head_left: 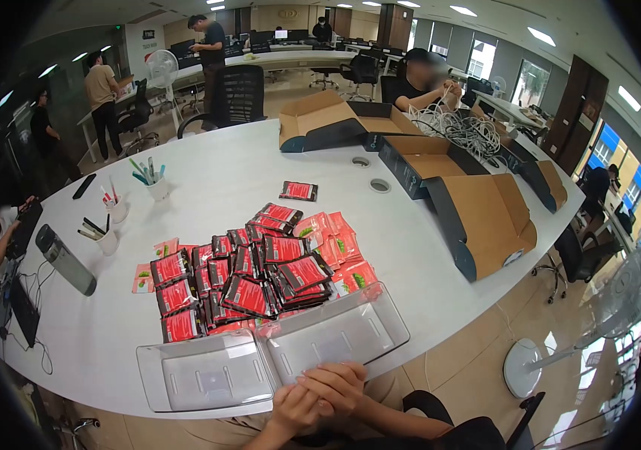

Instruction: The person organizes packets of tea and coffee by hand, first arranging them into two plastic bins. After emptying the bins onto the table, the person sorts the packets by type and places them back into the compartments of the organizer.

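My left hand (296,407) and my right hand (338,384) are clasped together at the table's near edge, fingers closed around each other. They rest by the front of a clear plastic tray (335,341). A second clear tray (212,375) lies to its left. Beyond the trays is a pile of red and black packets (249,295), with pink packets (344,244) at its right and a few at its left. One packet (299,190) lies apart, farther back. Whether anything is between my palms is hidden.
Open cardboard boxes (485,221) cover the table's right side, near a tangle of cables (467,135). A bottle (65,260) and pen cups (157,187) stand at the left. Across the table sits a person (414,86); a fan (523,367) stands at right.
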A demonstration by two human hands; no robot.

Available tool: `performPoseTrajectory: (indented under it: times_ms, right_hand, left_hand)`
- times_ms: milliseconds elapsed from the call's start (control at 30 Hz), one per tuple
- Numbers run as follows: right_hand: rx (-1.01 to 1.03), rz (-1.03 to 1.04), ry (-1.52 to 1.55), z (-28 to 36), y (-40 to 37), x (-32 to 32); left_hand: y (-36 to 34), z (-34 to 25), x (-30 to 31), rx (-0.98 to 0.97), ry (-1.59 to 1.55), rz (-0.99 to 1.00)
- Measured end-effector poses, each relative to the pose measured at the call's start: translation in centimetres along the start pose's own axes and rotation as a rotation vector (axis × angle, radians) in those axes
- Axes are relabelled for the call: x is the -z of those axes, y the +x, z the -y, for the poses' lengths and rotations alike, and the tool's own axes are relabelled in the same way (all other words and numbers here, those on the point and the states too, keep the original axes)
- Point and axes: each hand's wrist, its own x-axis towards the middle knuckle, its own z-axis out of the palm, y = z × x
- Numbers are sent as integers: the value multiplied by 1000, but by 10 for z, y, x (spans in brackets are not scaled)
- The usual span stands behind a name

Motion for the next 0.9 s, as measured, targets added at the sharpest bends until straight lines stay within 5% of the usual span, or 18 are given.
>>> performPoseTrajectory:
  times_ms: [900]
  right_hand:
    - [-35, 35, 38, 6, 9, 3]
  left_hand:
    - [12, -2, 2, 24, 102, -18]
